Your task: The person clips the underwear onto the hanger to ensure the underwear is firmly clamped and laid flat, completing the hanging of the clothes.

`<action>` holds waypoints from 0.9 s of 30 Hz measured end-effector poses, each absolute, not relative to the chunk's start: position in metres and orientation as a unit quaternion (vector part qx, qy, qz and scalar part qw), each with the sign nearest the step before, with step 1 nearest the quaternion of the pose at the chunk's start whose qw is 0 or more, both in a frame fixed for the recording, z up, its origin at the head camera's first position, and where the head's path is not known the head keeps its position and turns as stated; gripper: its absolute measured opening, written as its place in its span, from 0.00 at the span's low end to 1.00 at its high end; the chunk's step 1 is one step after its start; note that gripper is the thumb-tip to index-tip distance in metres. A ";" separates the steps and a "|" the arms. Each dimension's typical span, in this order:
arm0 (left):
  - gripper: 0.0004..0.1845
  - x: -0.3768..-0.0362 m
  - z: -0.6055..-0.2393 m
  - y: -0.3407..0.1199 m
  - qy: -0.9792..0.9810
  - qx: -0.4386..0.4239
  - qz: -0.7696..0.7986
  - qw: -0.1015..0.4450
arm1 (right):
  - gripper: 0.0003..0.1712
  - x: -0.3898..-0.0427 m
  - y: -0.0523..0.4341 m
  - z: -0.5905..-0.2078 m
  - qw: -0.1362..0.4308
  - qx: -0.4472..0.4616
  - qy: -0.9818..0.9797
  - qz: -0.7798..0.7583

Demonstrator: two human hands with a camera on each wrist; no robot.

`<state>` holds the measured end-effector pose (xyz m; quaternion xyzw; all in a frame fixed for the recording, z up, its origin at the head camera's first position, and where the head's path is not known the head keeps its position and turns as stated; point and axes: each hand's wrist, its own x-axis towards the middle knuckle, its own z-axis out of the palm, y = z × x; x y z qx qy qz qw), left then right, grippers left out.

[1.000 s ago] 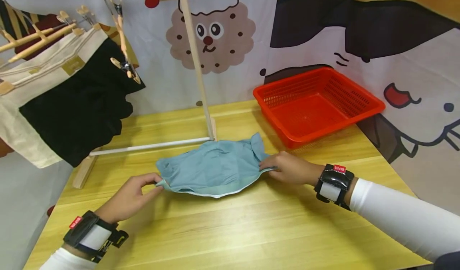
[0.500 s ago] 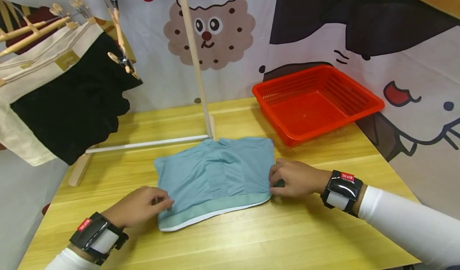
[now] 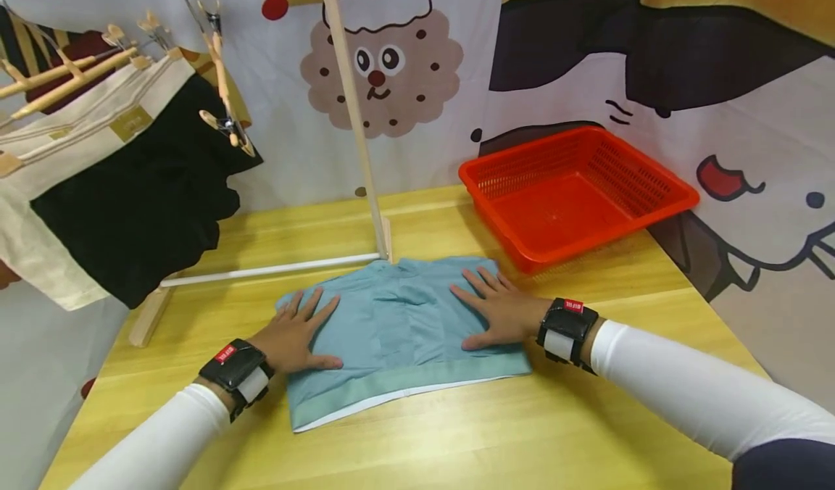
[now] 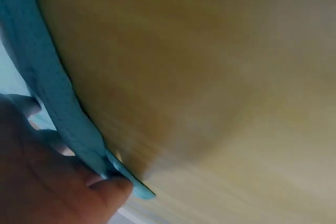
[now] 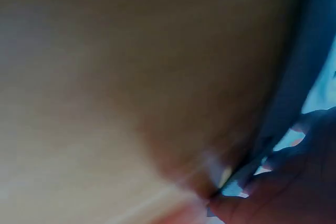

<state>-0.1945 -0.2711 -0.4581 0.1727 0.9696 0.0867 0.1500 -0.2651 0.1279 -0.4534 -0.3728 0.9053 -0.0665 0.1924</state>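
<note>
Writing first: in the head view we note small red tags with white lettering on both black wrist straps, too small to read. We find the light blue garment (image 3: 398,338) spread flat on the wooden table (image 3: 457,432), with a paler waistband and white edge along its near side. Our left hand (image 3: 296,338) lies flat on its left part, fingers straight and spread; our right hand (image 3: 499,312) lies likewise on its right part. A red basket (image 3: 577,193) stands well apart, behind right.

Left wrist view: blurred; the garment's (image 4: 58,103) edge runs beside the hand (image 4: 47,177).

Right wrist view: very blurred; we see blue cloth (image 5: 315,77) by the hand (image 5: 294,182).
</note>
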 end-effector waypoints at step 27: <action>0.20 -0.250 -0.298 -0.315 0.923 0.028 0.316 -0.219 | 0.63 -0.269 0.131 -0.474 0.203 -0.376 0.901 -0.069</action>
